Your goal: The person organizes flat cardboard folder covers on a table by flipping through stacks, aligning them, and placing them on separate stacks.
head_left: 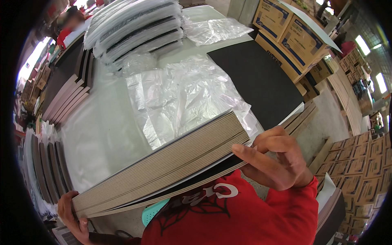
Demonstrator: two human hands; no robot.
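Observation:
A thick stack of grey-brown cardboard sheets [163, 163] is tilted up on its edge in front of me, slanting from lower left to upper right. My left hand [71, 214] grips its lower left end, thumb on the near side. At the other end, my right hand [273, 159] has its bent fingers closed on the corner of the lower sheets. A narrow gap runs through the stack near that hand, with a white layer and a black face [200, 173] showing inside. Just beyond the stack, crumpled clear plastic bags [179, 94] lie on the table.
Plastic-wrapped stacks [134, 28] stand at the back of the pale table [98, 134]. Black boards [67, 81] are piled at left, above more wrapped boards [45, 167]. A black sheet [257, 77] lies at right beside cardboard boxes [302, 41]. A person [73, 24] is at far left.

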